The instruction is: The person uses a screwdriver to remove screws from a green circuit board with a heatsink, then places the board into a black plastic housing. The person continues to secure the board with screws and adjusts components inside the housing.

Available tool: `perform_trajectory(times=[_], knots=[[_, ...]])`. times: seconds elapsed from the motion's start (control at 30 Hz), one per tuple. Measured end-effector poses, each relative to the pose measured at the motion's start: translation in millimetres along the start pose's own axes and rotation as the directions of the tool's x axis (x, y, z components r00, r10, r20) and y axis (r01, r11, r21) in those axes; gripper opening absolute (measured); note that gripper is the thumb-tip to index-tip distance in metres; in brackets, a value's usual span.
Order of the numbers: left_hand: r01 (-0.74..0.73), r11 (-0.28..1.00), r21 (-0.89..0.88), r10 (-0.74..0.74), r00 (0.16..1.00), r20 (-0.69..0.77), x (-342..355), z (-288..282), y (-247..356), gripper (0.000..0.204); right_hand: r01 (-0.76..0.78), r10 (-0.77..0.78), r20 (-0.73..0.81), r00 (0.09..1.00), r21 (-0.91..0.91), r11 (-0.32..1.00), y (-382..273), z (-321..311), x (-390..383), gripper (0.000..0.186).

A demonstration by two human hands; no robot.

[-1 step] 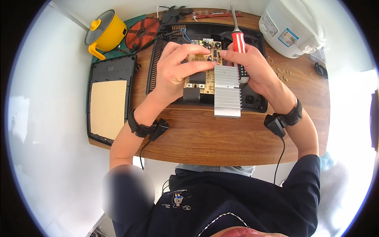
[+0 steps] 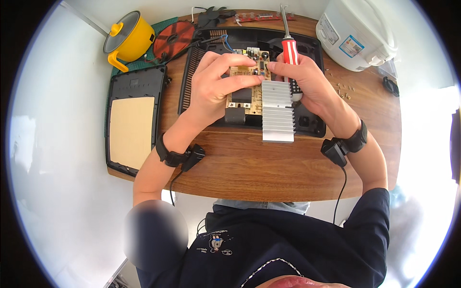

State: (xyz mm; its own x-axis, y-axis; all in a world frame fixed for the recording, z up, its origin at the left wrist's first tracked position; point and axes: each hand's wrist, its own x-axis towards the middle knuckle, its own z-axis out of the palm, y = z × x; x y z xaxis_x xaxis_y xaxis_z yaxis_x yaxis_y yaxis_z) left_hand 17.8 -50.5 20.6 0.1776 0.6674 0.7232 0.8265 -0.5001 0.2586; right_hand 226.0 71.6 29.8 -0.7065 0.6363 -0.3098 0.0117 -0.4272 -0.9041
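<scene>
A tan circuit board (image 2: 259, 103) with a silver finned heat sink (image 2: 277, 117) is held over a black plastic housing (image 2: 314, 108). My left hand (image 2: 211, 81) grips the board from its left side, index and middle fingers lying across its components. In my right hand (image 2: 312, 79) is a screwdriver (image 2: 290, 50) with a red and white handle, its shaft pointing away from me. The right thumb reaches to the board's right edge. Blue wires (image 2: 225, 44) run near the board's far left corner. The undersides of both hands' grips are hidden.
A black panel with a cream sheet (image 2: 132, 129) lies at the left. Beyond it are a yellow pot (image 2: 129, 41), a red coil disc (image 2: 173, 41) and a black fan (image 2: 211, 17). A white rice cooker (image 2: 353, 36) stands far right, with several small screws (image 2: 346, 88) nearer me.
The circuit board and its heat sink have shifted very slightly to the right. Both hands keep nearly the same place and grip.
</scene>
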Motion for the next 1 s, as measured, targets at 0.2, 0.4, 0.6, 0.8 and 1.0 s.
perform_trajectory(times=[0.2,0.4,0.6,0.8,1.0], knots=[[0.071,0.994,-0.078,-0.069,0.997,0.021,-8,-2,-18,0.032,0.097,-0.081,0.088,0.993,-0.203,0.974,-2,10,13,0.018],[0.055,0.959,-0.277,-0.08,0.994,-0.08,15,-8,-35,0.048,0.163,-0.139,0.198,0.97,-0.111,0.98,-20,0,49,0.017],[0.467,0.834,-0.296,-0.455,0.883,0.11,35,-33,-34,0.06,0.203,-0.162,0.216,0.963,-0.185,0.962,-51,-30,67,0.02],[0.832,0.272,-0.483,-0.656,0.528,0.539,28,-48,-64,0.041,0.213,-0.19,0.137,0.972,-0.183,0.96,-57,-26,80,0.018],[0.78,0.253,-0.572,-0.69,0.56,0.459,34,-52,-66,0.041,0.172,-0.149,0.168,0.974,-0.128,0.977,-63,-31,94,0.019]])
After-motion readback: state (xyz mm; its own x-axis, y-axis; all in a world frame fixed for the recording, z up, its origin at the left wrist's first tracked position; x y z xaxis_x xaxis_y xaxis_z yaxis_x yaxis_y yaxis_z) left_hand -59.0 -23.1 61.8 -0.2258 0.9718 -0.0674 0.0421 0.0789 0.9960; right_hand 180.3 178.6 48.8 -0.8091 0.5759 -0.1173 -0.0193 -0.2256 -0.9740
